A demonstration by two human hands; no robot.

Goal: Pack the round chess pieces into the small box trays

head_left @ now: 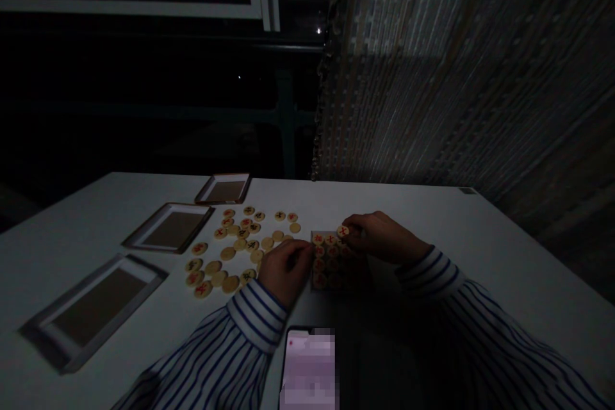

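A shallow box (311,290) stands on the table, with Chinese chess pieces laid in rows inside it, several showing red characters. My right hand (377,237) pinches one round wooden Chinese chess piece (343,230) above the box's far edge; its red character faces me. At the box's left side is my left hand (287,269), fingers curled closed and tips against or very near the rim. What those fingers hold, if anything, is hidden. Loose Chinese chess pieces (230,284) lie scattered left of my left hand, some face up in red or black, others blank side up.
Three shallow open trays or lids stand on the left: a near one (156,273), a middle one (198,240) and a far one (247,189). A lit phone (310,368) is at the near edge. Beyond the white table (432,218) hangs a string curtain (408,96). The room is dim.
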